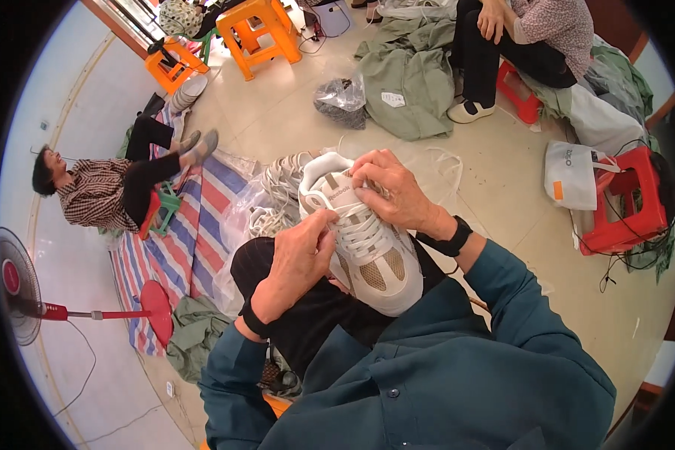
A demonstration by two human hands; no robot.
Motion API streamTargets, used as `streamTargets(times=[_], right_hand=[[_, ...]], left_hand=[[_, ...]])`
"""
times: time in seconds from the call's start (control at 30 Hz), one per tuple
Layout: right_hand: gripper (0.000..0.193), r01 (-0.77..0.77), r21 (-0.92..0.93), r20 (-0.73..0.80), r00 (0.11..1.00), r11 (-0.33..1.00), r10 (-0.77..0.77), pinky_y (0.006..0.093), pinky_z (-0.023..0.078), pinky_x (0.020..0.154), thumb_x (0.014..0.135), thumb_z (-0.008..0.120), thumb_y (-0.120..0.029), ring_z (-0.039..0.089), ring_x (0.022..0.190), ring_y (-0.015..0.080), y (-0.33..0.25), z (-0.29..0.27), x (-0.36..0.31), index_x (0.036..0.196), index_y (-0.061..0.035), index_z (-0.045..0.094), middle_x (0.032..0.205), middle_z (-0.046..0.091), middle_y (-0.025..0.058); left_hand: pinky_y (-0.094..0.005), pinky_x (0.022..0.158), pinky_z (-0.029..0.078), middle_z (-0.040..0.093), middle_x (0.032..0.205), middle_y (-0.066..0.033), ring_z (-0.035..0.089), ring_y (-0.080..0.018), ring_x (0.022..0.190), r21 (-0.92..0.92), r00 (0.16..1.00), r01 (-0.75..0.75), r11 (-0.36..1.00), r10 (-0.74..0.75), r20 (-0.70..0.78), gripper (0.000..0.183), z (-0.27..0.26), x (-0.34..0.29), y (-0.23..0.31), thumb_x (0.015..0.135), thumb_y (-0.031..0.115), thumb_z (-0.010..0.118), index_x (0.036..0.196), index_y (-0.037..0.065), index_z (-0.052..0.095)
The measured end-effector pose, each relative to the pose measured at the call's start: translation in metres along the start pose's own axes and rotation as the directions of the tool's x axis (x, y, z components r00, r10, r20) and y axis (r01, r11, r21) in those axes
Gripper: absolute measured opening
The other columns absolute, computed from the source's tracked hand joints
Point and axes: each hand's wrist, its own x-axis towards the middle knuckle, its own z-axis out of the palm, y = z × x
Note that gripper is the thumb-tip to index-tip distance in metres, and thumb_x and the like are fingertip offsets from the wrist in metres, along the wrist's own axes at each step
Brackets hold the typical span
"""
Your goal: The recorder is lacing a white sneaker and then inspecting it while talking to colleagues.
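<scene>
Shows as an off-white sneaker (350, 262), held upright over dark trousers (256, 262) at the lap, toe toward the body and padded collar (324, 162) pointing away. Carries tan mesh panels (395, 265) at the front, a smooth pale toe cap (401, 298), and a light tongue (342, 196) with a small tan tab (331, 181) near the top. Has cream laces (361, 234) zigzagging up the front in close rows and curving loosely out at the upper left. Lies between the left fingers (311, 226) and the right fingers (373, 171), touched from either side. Is pinched on the left, thumb and index together, at a lace beside the tongue's edge. Is grasped too on the right, by bent fingers drawn together, at the upper corner of the tongue; cannot tell whether by lace or by fabric edge.
</scene>
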Motion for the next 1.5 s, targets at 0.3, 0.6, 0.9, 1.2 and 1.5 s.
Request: streamTargets(times=[0.3,0.6,0.9,1.2,1.5], right_hand=[[0.012,0.04,-0.033,0.044,0.998,0.999,-0.039,0.0397,0.043,0.079,0.071,0.06,-0.003,0.051,0.091,0.033,-0.008,0.003,0.0,0.083,-0.0043,0.056,0.094,0.056,0.0128],[0.011,-0.052,0.083,0.067,0.997,0.995,0.047,0.0348,0.041,0.079,0.071,0.06,0.0,0.05,0.09,0.0266,-0.02,0.002,0.005,0.079,-0.0047,0.055,0.095,0.056,0.01],[0.011,-0.056,0.058,0.109,0.993,0.997,0.05,0.0353,0.04,0.082,0.071,0.061,0.0,0.05,0.091,0.0262,-0.01,0.005,0.005,0.079,-0.0046,0.056,0.095,0.056,0.0094],[0.009,-0.036,0.048,0.129,0.991,0.998,0.03,0.0349,0.041,0.082,0.072,0.061,-0.001,0.051,0.091,0.0267,-0.02,-0.002,-0.006,0.079,-0.0047,0.056,0.094,0.057,0.0096],[0.016,-0.11,0.1,0.194,0.977,0.989,0.089,0.0368,0.039,0.093,0.081,0.062,-0.007,0.052,0.106,0.0289,-0.002,-0.004,-0.003,0.096,-0.0024,0.06,0.111,0.057,0.0142]], left_hand=[[-0.0459,0.055,0.048,0.058,0.066,-0.0169,0.061,-0.0365,0.064,0.317,0.997,-0.07,0.946,0.061,0.036,0.01,0.013,0.002,0.002,0.079,0.01,0.054,0.083,0.003,0.047],[-0.0475,0.055,0.044,0.057,0.066,-0.0167,0.058,-0.0395,0.063,-0.011,0.998,-0.051,0.999,0.051,-0.049,0.012,0.021,0.006,-0.01,0.077,0.011,0.057,0.084,0.005,0.049],[-0.049,0.058,0.044,0.056,0.063,-0.0178,0.057,-0.0397,0.062,0.076,0.991,-0.026,0.997,0.016,0.133,0.014,0.013,0.02,-0.02,0.077,0.013,0.057,0.08,0.003,0.049],[-0.044,0.054,0.042,0.055,0.064,-0.0161,0.056,-0.0366,0.061,-0.059,0.984,-0.077,0.995,0.086,0.156,0.013,0.008,0.003,-0.022,0.077,0.013,0.057,0.079,0.004,0.048],[-0.0343,0.056,0.047,0.056,0.068,-0.016,0.058,-0.023,0.059,-0.222,0.998,0.039,0.974,-0.026,0.06,0.01,0.009,-0.004,-0.035,0.084,0.011,0.058,0.09,0.004,0.054]])
